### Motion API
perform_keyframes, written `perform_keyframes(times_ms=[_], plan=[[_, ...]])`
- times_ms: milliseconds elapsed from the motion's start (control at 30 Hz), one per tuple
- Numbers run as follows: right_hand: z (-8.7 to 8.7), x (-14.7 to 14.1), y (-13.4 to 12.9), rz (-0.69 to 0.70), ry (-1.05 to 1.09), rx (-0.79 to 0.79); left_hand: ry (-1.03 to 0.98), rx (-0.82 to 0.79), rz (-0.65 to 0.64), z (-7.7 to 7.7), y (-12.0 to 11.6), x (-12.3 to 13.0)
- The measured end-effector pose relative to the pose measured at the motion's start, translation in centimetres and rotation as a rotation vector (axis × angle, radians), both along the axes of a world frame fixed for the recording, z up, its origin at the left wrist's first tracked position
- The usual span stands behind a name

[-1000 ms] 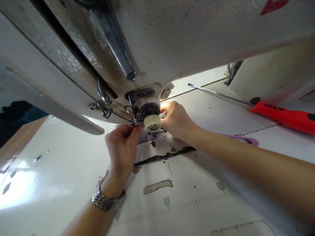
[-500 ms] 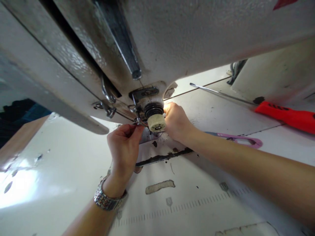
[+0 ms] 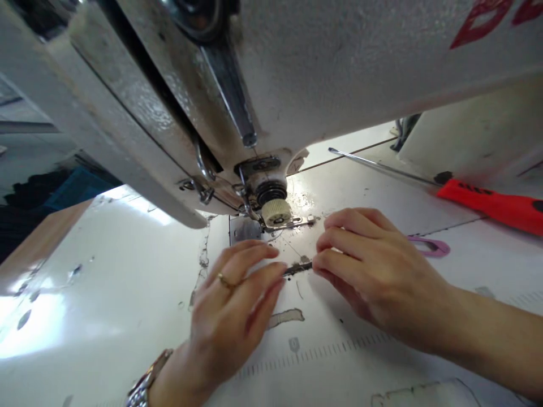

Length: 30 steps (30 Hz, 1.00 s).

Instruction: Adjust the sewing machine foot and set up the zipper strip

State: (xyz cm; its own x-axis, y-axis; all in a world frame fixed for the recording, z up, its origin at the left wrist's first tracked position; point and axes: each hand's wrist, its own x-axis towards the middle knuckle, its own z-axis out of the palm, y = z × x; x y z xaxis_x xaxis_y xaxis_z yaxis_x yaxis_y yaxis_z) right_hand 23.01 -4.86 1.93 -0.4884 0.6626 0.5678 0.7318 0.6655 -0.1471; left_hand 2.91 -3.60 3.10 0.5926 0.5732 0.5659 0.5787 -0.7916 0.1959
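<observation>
The left hand (image 3: 231, 302) and right hand (image 3: 373, 271) are drawn back to the dark slot (image 3: 298, 268), leaving exposed the cream dial (image 3: 276, 213) of the sewing machine (image 3: 348, 68); whether either grip pinches anything cannot be told.

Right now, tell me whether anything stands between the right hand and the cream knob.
The slim metal bar below the cream knob, its end pointing toward the right hand, appears partly between them; nothing else visible does.
</observation>
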Motion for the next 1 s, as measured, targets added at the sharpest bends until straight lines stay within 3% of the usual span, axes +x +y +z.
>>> perform_keyframes(times_ms=[67,133,367,467,733,1000], plan=[[0.0,0.0,-0.9,0.008,0.033,-0.021,0.068,-0.048,-0.211,-0.4,0.0,0.8],[-0.1,0.0,-1.6,0.002,0.081,-0.061,0.122,-0.109,-0.318,-0.7,0.4,1.3],[-0.2,0.3,-1.7,0.030,0.134,-0.130,0.043,-0.246,-0.393,-0.5,1.4,0.9],[-0.1,0.9,-0.6,0.013,0.135,-0.113,0.006,-0.231,-0.281,-0.5,2.0,0.0],[-0.5,2.2,2.0,-0.081,0.189,-0.169,-0.151,-0.431,0.311,-2.7,5.4,-1.8],[-1.9,1.7,2.3,-0.033,0.303,-0.306,-0.115,-0.409,0.493,-4.3,6.5,-2.4]])
